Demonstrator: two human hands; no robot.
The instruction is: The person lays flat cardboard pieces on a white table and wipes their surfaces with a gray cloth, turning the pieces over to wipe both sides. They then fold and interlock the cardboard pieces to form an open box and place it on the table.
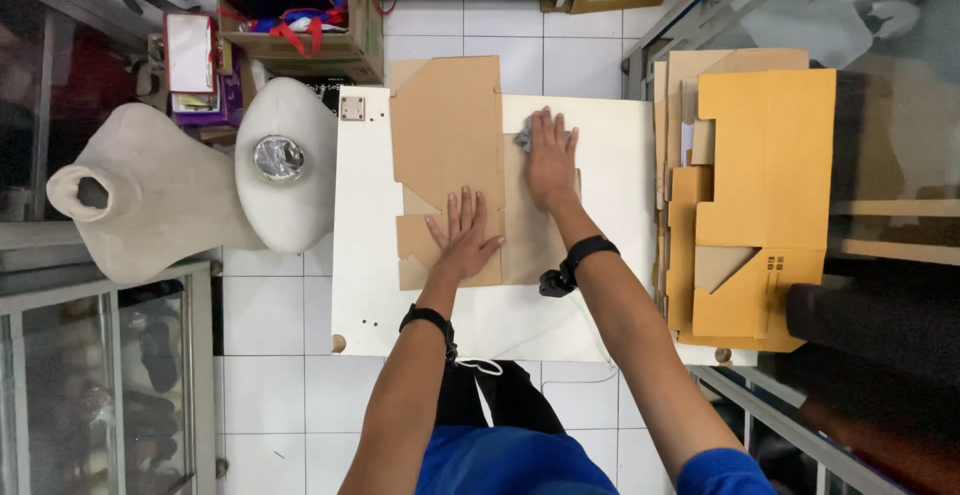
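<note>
Cardboard sheet pressed flat on white table

Cardboard sheet (455, 155), unfolded, lies flat on the white table (610, 295). Left hand (465, 235) rests on it, fingers spread, palm down, apparently pinning it. Right hand (550, 160) presses a small grey rag (524, 137) against the sheet's right part, hand flat. More flattened boxes (760, 195) are stacked to the right.

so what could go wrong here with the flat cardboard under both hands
The flat cardboard could slide on the smooth white table if the left hand eases off while the right hand rubs with the small grey pad. Hard rubbing might crease its flaps. The stacked cardboard blanks by the table's right edge could get knocked by an elbow.
</note>
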